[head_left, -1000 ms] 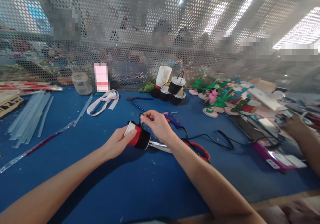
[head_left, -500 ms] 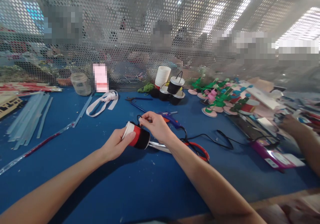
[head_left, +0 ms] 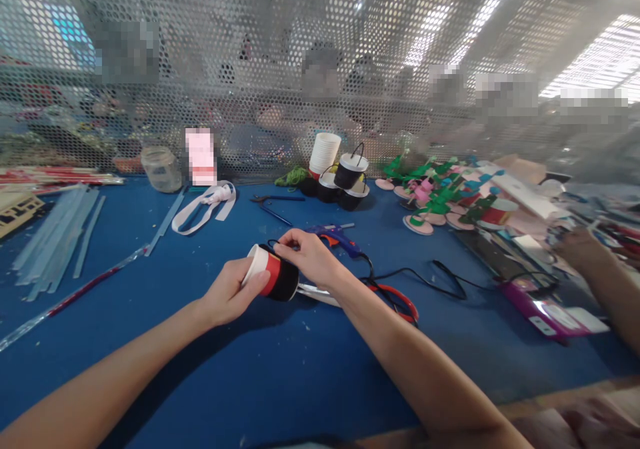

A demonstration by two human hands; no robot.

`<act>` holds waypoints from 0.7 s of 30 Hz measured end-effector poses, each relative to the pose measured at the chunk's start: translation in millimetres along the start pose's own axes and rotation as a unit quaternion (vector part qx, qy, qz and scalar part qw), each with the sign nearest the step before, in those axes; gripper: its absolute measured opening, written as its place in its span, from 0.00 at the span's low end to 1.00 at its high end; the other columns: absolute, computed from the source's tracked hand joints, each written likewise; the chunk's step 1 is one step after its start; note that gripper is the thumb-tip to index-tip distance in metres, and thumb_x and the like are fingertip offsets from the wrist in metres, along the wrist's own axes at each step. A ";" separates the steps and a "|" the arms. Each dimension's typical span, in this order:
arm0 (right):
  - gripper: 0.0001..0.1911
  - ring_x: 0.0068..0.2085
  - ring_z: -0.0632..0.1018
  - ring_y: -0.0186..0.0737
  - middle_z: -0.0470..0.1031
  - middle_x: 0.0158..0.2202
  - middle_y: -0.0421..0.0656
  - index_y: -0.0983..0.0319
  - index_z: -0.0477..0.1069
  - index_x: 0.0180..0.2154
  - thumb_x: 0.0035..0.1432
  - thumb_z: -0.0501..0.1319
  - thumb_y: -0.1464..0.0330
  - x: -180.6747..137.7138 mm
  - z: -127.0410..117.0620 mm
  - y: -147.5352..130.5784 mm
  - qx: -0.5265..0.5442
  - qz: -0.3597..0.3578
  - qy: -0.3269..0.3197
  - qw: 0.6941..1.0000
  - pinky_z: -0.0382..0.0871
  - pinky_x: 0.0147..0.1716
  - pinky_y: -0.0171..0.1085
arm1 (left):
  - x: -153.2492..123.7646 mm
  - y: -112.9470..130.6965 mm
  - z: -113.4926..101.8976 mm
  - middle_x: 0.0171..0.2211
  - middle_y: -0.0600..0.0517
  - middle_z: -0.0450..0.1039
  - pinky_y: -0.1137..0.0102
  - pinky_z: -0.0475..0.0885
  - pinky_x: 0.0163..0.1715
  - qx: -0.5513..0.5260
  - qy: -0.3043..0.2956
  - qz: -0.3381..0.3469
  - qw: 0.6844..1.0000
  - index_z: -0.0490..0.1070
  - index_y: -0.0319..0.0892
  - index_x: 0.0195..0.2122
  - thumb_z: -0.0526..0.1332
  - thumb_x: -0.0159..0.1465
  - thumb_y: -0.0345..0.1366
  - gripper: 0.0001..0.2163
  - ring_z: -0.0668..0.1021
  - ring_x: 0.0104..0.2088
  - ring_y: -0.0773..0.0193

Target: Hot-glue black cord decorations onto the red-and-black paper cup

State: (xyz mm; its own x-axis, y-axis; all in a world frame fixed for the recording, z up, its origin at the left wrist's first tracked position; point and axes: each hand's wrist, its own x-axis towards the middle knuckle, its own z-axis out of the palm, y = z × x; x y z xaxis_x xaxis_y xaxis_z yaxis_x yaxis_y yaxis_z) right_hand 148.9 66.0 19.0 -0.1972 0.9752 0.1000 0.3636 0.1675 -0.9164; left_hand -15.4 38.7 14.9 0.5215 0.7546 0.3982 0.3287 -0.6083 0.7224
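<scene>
Left hand (head_left: 227,295) around the cup (head_left: 280,277), right hand (head_left: 311,257) pinching a skinny black loop (head_left: 273,241)

OK so the cup's tipped right over, mouth pointing left, out over the middle of the blue surface (head_left: 300,382), between the far edge by the mesh (head_left: 270,69) and the near edge. Left forearm slants in from the near left part. The left grip is wrapped around the mouth end, thumb laid across the rim onto the red band, other fingers mostly tucked behind.

Right forearm angles up from the near edge, over on the right side, back of the hand facing up and knuckles bent. That grip has thumb and index tips pressed together on the loop, just at the cup's upper side. Can't tell if those fingertips actually touch the cup.

Scissors (head_left: 399,297) lie under the right forearm, blades toward the cup's base. Glue gun's (head_left: 345,241) just past the right hand, toward the far edge.
</scene>
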 end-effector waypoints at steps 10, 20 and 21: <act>0.06 0.23 0.64 0.28 0.64 0.21 0.35 0.64 0.64 0.23 0.46 0.58 0.68 -1.5 -1.2 -6.5 0.054 0.050 -0.022 0.997 0.57 0.24 0.31 | 0.0 0.8 -1.0 0.17 0.58 0.53 0.76 0.53 0.17 -0.015 0.007 0.000 1.000 0.57 0.39 0.19 0.48 0.59 0.35 0.12 0.57 0.18 0.74; 0.12 0.28 0.71 0.31 0.70 0.26 0.41 0.65 0.66 0.28 0.54 0.52 0.64 2.2 -4.9 -4.6 0.121 0.097 -0.005 0.988 0.63 0.27 0.31 | 0.4 3.3 -4.5 0.18 0.57 0.54 0.75 0.55 0.19 -0.048 0.016 -0.046 0.998 0.59 0.38 0.21 0.47 0.60 0.42 0.15 0.57 0.19 0.73; 0.14 0.30 0.71 0.32 0.70 0.28 0.43 0.65 0.67 0.29 0.55 0.51 0.62 1.9 -7.1 -5.3 0.126 0.102 -0.004 0.987 0.64 0.27 0.32 | 1.3 3.3 -5.1 0.18 0.57 0.55 0.75 0.55 0.20 -0.045 0.023 -0.053 0.997 0.60 0.38 0.22 0.47 0.60 0.42 0.14 0.57 0.20 0.72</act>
State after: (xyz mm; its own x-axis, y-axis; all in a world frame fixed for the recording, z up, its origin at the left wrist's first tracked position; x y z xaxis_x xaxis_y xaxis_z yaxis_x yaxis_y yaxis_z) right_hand 153.1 68.0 26.8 -0.1507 0.9836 -0.0992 0.1598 -0.0748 -0.9843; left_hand -17.7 39.0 20.7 0.4503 0.8254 0.3405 0.3069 -0.5012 0.8091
